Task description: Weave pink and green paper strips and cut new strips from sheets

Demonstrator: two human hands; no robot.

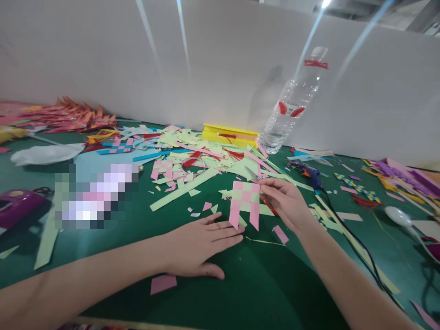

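Pinched at its right edge by my right hand (287,201) is a woven paper piece (245,195) in a pink and pale green check, with two pink tails hanging down. Behind that hand lies a pair of scissors (270,205); a red handle and part of the blade show, the rest is covered. My left hand (201,245) rests palm down on the green table (275,293), fingers stretched out, the tips close below the woven piece. A pink paper scrap (163,284) lies under the left wrist, and another pink scrap (281,234) lies below my right hand.
Paper strips (185,142) pile up at the back before a yellow folded strip (230,134). A clear plastic bottle (292,105) leans in view by the white partition (206,59). A blue glue gun (305,172) trails a black cable at right. A purple stapler-like object (20,208) sits left.
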